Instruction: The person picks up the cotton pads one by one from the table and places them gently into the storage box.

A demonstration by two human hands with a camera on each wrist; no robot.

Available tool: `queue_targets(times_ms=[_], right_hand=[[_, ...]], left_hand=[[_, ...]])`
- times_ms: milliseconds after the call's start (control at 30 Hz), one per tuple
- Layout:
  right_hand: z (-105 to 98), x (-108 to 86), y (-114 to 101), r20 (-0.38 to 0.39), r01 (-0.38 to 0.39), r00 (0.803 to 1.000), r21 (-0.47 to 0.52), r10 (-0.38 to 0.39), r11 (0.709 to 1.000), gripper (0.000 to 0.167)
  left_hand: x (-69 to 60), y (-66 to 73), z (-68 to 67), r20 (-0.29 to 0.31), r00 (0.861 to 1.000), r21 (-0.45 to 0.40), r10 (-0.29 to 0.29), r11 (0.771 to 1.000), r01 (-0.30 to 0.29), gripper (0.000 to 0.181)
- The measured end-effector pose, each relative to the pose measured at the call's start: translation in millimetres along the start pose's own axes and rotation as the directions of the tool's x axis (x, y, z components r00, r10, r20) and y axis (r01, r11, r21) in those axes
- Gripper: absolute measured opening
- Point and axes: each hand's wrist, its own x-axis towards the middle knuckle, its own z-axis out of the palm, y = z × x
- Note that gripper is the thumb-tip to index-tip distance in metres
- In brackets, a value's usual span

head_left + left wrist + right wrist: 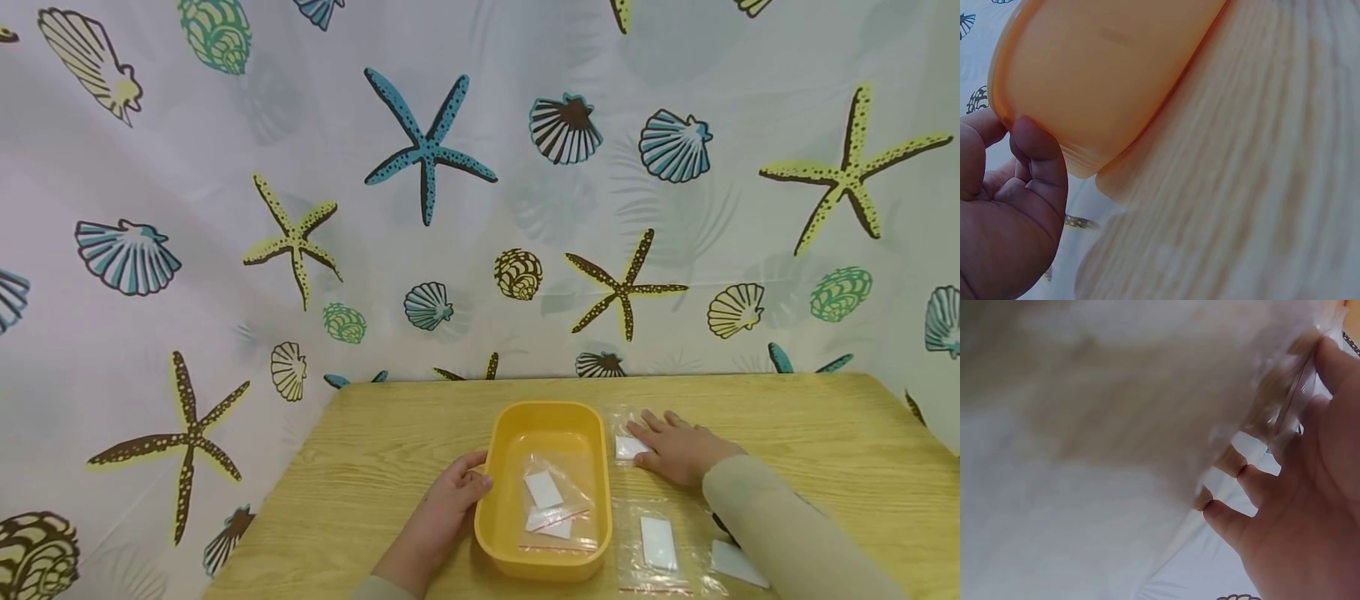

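A yellow plastic tub stands on the wooden table. My left hand pinches its left rim between thumb and fingers; the left wrist view shows the thumb bent against the tub's side. Inside the tub lie clear zip bags, each with a white rectangular piece. To the right of the tub, my right hand rests with spread, fairly straight fingers on a clear zip bag holding a white piece. In the right wrist view, fingertips touch the crinkled plastic.
Nearer me, another zip bag with a white piece lies right of the tub. A further white piece shows beside the right sleeve, partly covered by it. Behind the table hangs a shell-and-starfish curtain.
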Motion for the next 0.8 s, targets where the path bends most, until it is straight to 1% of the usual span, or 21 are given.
queue_targets(times_ms=[167, 233, 367, 433, 533, 633, 733, 767, 800], right_hand=[[-0.5, -0.9, 1.6, -0.017, 0.019, 1.000, -0.004, -0.020, 1.000, 0.063], [-0.3, -1.2, 2.4, -0.017, 0.023, 1.000, -0.006, -0.023, 1.000, 0.068], [-0.6, -3.2, 4.3, -0.001, 0.030, 1.000, 0.001, -0.030, 1.000, 0.084], [-0.4, -4.9, 5.1, 0.003, 0.034, 0.999, 0.003, -0.034, 0.999, 0.086], [-0.8, -6.6, 6.1, -0.025, 0.060, 0.998, -0.004, -0.060, 0.998, 0.079], [-0.4, -6.5, 7.4, -0.071, 0.087, 0.993, -0.029, -0.089, 0.996, 0.069], [2.2, -5.7, 8.8, -0.118, 0.100, 0.987, -0.074, -0.108, 0.992, 0.059], [3.2, -5.9, 9.1, -0.135, 0.112, 0.983, -0.099, -0.125, 0.989, 0.055], [4.2, -6.1, 9.1, -0.155, 0.126, 0.977, -0.122, -0.144, 0.985, 0.048]], left_hand=[[0.3, 0.2, 0.0, 0.004, 1.000, 0.000, 0.007, 1.000, -0.007, 0.054], [0.5, 0.0, 0.1, 0.008, 1.000, -0.005, 0.008, 1.000, -0.008, 0.055], [0.6, -0.5, 0.3, 0.007, 1.000, -0.015, 0.002, 1.000, -0.002, 0.055], [0.7, -1.1, 0.2, 0.008, 1.000, -0.014, -0.001, 1.000, 0.001, 0.055], [1.0, -1.0, -0.2, 0.006, 1.000, -0.010, -0.007, 1.000, 0.007, 0.055], [1.6, -0.4, -0.8, 0.004, 1.000, 0.000, -0.002, 1.000, 0.002, 0.056], [1.9, -0.3, -1.0, 0.005, 1.000, 0.005, 0.005, 1.000, -0.005, 0.055], [1.8, -0.7, -0.9, 0.007, 1.000, 0.004, 0.008, 1.000, -0.008, 0.055], [1.7, -1.2, -0.6, 0.010, 1.000, 0.004, 0.009, 1.000, -0.009, 0.055]])
